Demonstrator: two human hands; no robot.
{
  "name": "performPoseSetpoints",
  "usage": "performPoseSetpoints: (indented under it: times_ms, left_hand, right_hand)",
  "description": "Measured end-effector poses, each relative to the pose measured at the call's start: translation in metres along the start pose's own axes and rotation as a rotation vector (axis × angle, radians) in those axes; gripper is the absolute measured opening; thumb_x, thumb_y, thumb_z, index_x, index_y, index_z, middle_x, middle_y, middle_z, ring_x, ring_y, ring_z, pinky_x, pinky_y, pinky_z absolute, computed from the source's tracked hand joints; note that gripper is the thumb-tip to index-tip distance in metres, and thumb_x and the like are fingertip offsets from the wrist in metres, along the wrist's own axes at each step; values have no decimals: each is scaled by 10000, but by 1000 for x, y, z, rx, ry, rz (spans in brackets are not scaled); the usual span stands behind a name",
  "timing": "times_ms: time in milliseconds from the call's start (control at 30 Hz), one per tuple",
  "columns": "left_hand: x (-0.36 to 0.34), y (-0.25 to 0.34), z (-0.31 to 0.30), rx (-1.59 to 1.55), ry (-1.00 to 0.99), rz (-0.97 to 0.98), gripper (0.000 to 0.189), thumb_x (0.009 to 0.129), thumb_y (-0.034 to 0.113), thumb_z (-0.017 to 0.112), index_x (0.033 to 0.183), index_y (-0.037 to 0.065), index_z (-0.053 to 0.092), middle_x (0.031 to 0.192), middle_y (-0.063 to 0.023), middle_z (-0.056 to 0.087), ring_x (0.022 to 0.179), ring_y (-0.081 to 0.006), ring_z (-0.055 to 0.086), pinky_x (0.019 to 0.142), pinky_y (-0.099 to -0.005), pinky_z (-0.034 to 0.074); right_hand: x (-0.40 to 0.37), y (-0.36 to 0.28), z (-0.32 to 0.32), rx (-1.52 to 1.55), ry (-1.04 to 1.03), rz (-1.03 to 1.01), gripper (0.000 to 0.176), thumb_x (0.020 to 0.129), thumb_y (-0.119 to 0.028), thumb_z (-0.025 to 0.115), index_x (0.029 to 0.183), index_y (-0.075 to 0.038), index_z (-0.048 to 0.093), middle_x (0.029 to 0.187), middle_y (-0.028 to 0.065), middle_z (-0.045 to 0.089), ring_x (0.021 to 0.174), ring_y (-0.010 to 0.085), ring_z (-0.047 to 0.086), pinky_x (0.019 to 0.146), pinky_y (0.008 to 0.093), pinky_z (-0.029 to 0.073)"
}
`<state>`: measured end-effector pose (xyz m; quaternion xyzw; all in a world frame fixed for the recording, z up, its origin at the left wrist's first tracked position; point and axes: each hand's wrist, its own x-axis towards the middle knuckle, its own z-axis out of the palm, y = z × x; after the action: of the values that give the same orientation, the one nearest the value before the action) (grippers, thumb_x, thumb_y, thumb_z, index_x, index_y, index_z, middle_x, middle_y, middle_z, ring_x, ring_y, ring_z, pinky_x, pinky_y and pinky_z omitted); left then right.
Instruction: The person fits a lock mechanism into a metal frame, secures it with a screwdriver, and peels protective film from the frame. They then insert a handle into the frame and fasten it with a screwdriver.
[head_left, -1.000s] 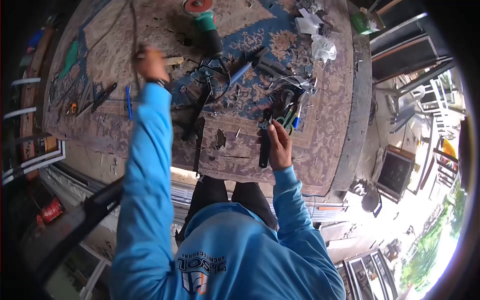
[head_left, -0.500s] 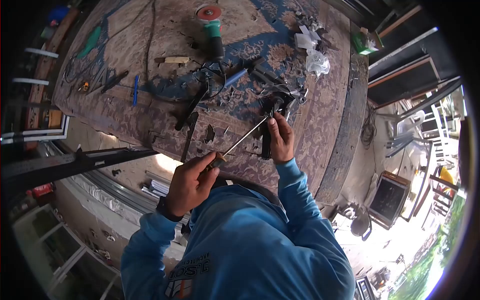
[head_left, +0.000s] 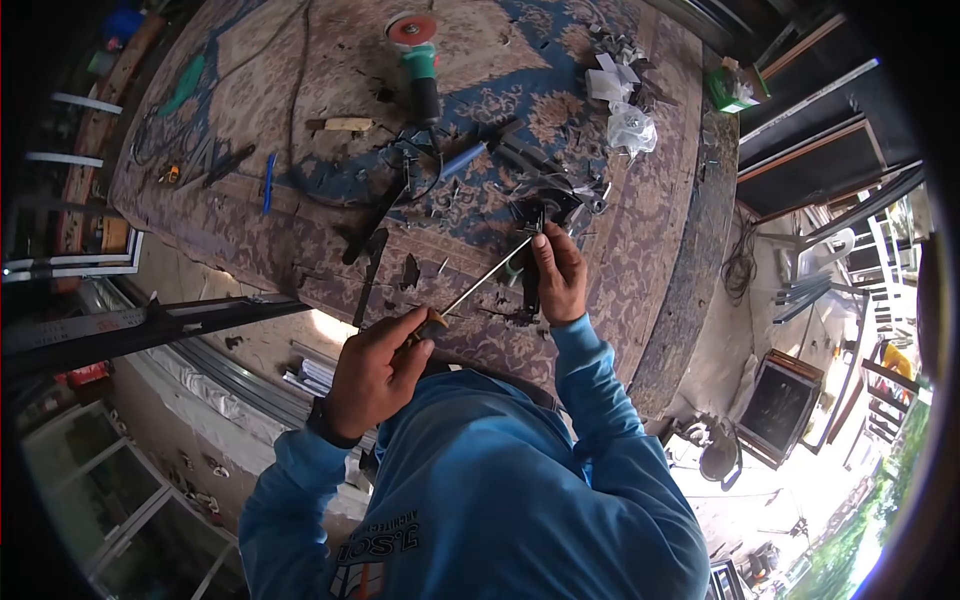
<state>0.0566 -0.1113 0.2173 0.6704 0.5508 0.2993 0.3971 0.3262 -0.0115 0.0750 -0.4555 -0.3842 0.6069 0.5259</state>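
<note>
My left hand (head_left: 376, 376) is wrapped round the handle of a screwdriver (head_left: 484, 277), its long thin shaft slanting up to the right. The tip meets a small dark metal piece (head_left: 540, 222), pinched between the thumb and fingers of my right hand (head_left: 563, 278). What kind of piece it is I cannot make out. Just beyond it lies a heap of dark and shiny metal parts (head_left: 580, 192) on the patterned carpet (head_left: 620, 260) covering the table. A blue-handled tool (head_left: 464, 160) rests a little further left.
An angle grinder (head_left: 423, 85) with a red disc lies at the far side of the table. Plastic bags (head_left: 631, 128) and a green box (head_left: 733, 88) are at the right. A blue pen-like stick (head_left: 269, 183) lies left. A dark metal profile (head_left: 160, 322) juts in from the left.
Both hands stay almost in place, with the screwdriver still against the small piece. The view has shifted slightly, and a little more shows beside the right hand.
</note>
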Motion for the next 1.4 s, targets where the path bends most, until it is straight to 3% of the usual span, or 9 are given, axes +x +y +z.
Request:
performPoseSetpoints:
  times_ms: [233,467,633,733,833,1067,1200,1300,1400]
  left_hand:
    - [5,0,-3,-161,-67,-86,383,1051,168,670,1378,-28,638,982,-142,763,739,-140,700,612,-267,543]
    - [10,-21,-21,-1259,-402,-985,416,1087,304,562,1414,55,623,872,-93,715,518,-79,536,426,-197,349]
    - [-5,-12,15,1,41,80,412,1003,110,708,1382,-4,595,1004,-144,742,852,-231,751,747,-370,604]
    - [-2,-5,16,221,106,161,423,981,103,745,1359,-5,591,1065,-168,744,921,-260,760,766,-403,603]
    - [-2,0,6,-258,-241,-463,351,983,98,714,1303,-14,623,938,-133,750,787,-181,727,712,-333,581]
    - [-11,-24,18,290,125,123,334,984,125,725,1294,36,638,987,-130,734,844,-174,722,717,-345,565]
    - [-20,-42,8,-396,-265,-564,225,1047,236,678,1177,53,679,940,-92,745,819,-165,705,678,-302,540]
    - [-24,-68,38,-158,-37,-117,242,943,105,768,1131,28,636,910,-64,700,813,-157,656,733,-317,535]
    - [-28,-104,51,-124,-71,-185,361,900,91,792,1136,43,523,925,-75,656,780,-181,637,760,-322,521]
  right_hand:
    - [-3,-6,-5,-114,20,-57,384,1085,-188,664,1388,46,637,1161,23,719,1014,106,647,902,266,522]
    - [0,-21,-14,-613,-7,-377,424,1037,-154,714,1412,25,629,1070,140,728,959,207,704,860,322,549]
    - [-2,-38,-13,-701,-72,-415,432,999,-76,724,1416,-3,635,1051,163,712,919,253,719,817,339,553]
    - [-5,-37,-10,-703,-64,-407,431,987,-49,721,1409,-9,641,1052,168,710,909,274,722,800,353,558]
    - [-5,-36,-5,-727,-66,-440,434,977,-47,727,1402,-14,645,1065,182,714,912,311,730,797,372,568]
    - [-12,-35,1,-764,-146,-354,464,956,-60,735,1406,-5,637,1142,211,722,978,382,723,835,417,581]
    - [-12,7,-22,-995,-314,-738,589,963,-43,620,1541,-32,513,1363,227,629,1159,408,617,1005,474,511]
    - [-8,2,-26,-952,-321,-800,477,920,-54,645,1385,44,606,1274,242,658,1107,419,646,996,486,524]
    - [-23,-17,-14,-835,-248,-579,381,983,-120,661,1327,43,630,1255,242,674,1112,426,657,973,498,532]
